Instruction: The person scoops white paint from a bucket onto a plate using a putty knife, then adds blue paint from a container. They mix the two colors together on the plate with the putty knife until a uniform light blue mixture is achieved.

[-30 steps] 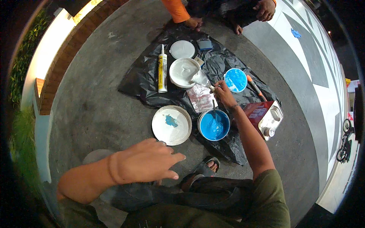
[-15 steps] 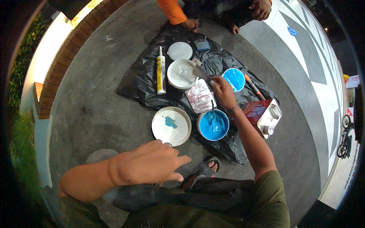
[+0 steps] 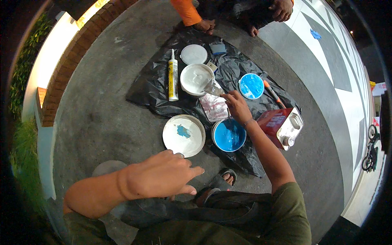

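Observation:
My right hand (image 3: 238,105) grips a putty knife (image 3: 213,87), its blade at the near right rim of the bucket of white paste (image 3: 195,74). Below that hand stands a bucket of blue paint (image 3: 228,139). My left hand (image 3: 168,173) has its fingers apart and holds nothing, just below a white lid with a blue smear (image 3: 190,145). A smaller blue-coated round container (image 3: 251,86) lies right of the white bucket. A stained pinkish-white pad (image 3: 210,107) lies between the buckets, and a yellow-labelled sealant tube (image 3: 172,79) lies left of the white bucket.
Black plastic sheeting (image 3: 151,87) lies on grey pavement. On it are a white lid (image 3: 193,53), blue-grey block (image 3: 218,48), orange-handled tool (image 3: 274,93) and red-silver can (image 3: 272,122). Someone's orange-sleeved hand (image 3: 204,25) is across the sheet. A brick edge (image 3: 65,67) curves along the left.
My right hand has shifted slightly left with the putty knife, and the blade's angle at the white bucket's rim has changed. My left hand has barely moved.

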A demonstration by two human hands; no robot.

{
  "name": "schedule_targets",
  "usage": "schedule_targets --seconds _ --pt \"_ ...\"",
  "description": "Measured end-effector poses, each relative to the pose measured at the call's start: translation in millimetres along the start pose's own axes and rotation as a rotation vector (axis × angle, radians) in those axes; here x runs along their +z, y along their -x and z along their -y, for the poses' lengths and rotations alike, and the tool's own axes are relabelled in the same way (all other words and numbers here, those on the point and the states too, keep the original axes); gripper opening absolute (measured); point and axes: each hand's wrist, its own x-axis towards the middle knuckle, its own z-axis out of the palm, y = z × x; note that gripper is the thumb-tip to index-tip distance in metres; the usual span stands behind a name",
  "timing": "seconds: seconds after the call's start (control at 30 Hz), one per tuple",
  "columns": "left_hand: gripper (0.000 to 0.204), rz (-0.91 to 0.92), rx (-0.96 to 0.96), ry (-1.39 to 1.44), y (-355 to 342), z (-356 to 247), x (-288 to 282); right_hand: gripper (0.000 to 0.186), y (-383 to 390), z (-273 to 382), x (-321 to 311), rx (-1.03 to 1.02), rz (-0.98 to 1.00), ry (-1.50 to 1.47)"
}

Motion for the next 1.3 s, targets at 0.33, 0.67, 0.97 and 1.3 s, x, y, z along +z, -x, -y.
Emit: schedule_targets --seconds 0.33,0.67,0.97,1.3 --pt "0.043 -0.099 0.085 -0.043 -4 -6 -1 0.034 14 9 -11 0.031 0.015 0.014" --pt "0.043 -0.085 0.041 -0.027 5 -8 3 0.026 -23 23 0 0.478 -0.12 -0.645" --pt "0.057 -0.037 -0.018 0.063 12 10 8 0.029 9 -27 20 0.607 -0.006 -0.702" --pt "0.045 0.203 -0.358 0.17 12 39 4 0.03 -37 2 -20 0.38 -0.138 -0.37"
